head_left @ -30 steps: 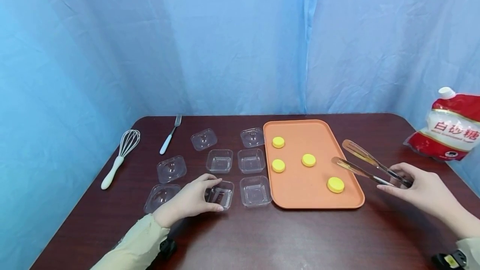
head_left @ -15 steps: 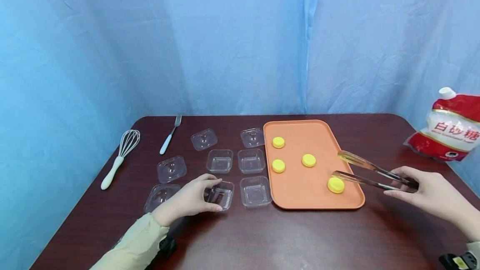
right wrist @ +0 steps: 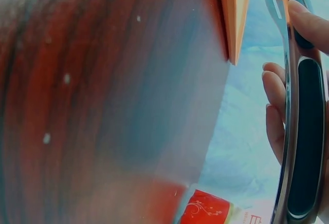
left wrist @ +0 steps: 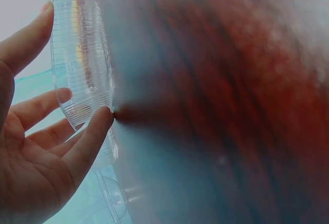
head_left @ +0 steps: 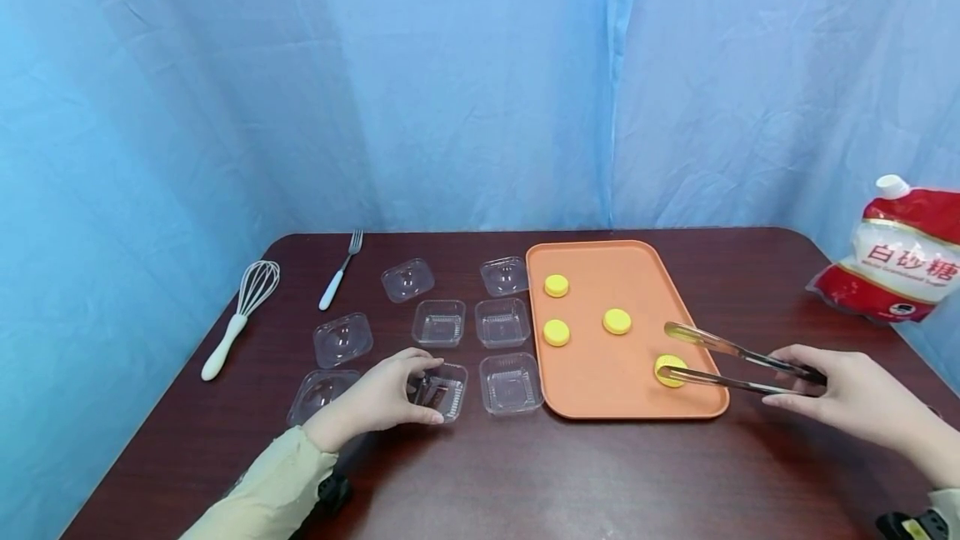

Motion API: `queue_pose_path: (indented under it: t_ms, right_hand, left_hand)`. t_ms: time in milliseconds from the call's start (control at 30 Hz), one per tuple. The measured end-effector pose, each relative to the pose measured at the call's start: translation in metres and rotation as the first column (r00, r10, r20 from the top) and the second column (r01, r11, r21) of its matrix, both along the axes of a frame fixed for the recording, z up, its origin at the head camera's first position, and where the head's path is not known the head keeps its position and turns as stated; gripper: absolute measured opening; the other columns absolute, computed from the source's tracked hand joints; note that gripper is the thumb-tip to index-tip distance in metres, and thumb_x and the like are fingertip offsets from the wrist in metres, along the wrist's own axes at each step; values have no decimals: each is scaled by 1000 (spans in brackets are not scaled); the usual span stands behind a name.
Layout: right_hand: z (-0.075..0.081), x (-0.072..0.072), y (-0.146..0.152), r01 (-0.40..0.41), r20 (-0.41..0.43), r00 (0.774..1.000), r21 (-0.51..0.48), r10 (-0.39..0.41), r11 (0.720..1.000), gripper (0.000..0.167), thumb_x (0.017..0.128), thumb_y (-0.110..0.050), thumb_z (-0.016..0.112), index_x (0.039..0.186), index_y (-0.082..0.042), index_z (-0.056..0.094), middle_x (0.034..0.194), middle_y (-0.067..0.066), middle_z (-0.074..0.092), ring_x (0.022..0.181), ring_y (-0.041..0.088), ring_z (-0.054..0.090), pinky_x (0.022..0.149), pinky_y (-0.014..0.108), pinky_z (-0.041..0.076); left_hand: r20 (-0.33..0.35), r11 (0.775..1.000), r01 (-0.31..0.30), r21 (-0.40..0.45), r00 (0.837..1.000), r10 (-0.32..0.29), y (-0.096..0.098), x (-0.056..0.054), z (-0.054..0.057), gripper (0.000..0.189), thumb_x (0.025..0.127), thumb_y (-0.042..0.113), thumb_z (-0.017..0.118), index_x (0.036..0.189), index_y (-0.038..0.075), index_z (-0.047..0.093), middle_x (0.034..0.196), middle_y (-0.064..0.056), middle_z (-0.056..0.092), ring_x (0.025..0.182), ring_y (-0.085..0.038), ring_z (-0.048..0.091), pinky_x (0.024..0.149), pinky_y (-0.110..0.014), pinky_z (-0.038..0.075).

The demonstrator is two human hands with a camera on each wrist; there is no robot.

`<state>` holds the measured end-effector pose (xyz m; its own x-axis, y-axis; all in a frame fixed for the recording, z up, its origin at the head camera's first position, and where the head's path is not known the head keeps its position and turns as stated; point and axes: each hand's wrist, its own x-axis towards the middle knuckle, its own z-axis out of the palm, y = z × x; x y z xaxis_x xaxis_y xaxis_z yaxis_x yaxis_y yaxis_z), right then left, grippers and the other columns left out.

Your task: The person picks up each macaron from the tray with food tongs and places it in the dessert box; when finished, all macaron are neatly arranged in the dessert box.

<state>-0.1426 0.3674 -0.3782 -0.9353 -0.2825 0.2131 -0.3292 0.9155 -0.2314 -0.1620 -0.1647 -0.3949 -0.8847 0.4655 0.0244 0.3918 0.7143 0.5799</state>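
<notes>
head view: holding wide-spread tongs in right hand, partly across the nearest yellow disc on the tray; holding a clear box in left hand. expect a light, stiff disc, best pinched by its sides.

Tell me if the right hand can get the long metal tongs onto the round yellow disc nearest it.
Likely yes: the right hand holds the long metal tongs, arms apart, one tip overlapping that round yellow disc in the head view. Nothing visible blocks it on the flat orange tray.
</notes>
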Motion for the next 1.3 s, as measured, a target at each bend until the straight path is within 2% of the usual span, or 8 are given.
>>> queue_pose_path:
  t_ms: [300, 533, 867, 1033, 1300]
  right_hand:
    - [-4, -1, -1, 9, 104, 994, 12, -10, 1000, 52, 62, -36, 86, 101, -7, 66, 68, -10, 54, 57, -2, 38, 49, 20, 37]
    - [-7, 0, 1, -1, 156, 988, 41, -6, 999, 53, 66, -39, 84, 104, -7, 65, 67, -10, 51, 57, -2, 37, 49, 20, 34]
    - [-10, -1, 3, -6, 158, 987, 42, -1, 999, 51, 67, -39, 83, 104, -8, 66, 66, -11, 51, 57, -2, 37, 49, 20, 35]
    - [-11, -2, 3, 0, 160, 987, 55, -9, 998, 49, 67, -39, 83, 102, -9, 67, 68, -11, 53, 59, -2, 38, 51, 20, 36]
    - [-13, -4, 4, -24, 109, 994, 69, 17, 997, 38, 68, -38, 82, 95, -14, 69, 74, -12, 61, 61, -4, 42, 54, 23, 43]
  left_hand:
    - [-21, 1000, -2, -14, 1000, 1, -1, 0, 0, 70, 67, 30, 86, 125, -1, 59, 117, -8, 59, 103, -25, 61, 73, -25, 51]
    - [-45, 999, -5, -32, 999, 3, -2, 0, -1, 70, 66, 33, 86, 124, 1, 61, 117, -7, 60, 102, -24, 62, 84, -34, 51]
    - [-60, 1000, 4, -22, 998, -5, -2, -1, -2, 70, 66, 32, 86, 123, 1, 61, 115, -7, 61, 100, -24, 63, 87, -37, 51]
    - [-67, 1000, 15, -13, 998, -16, -3, -2, -3, 70, 66, 32, 86, 122, 1, 61, 115, -8, 61, 99, -24, 62, 83, -35, 52]
    - [-70, 1000, 14, -7, 997, -15, -3, -1, -3, 69, 66, 31, 86, 122, 0, 61, 114, -7, 62, 98, -23, 61, 81, -31, 51]
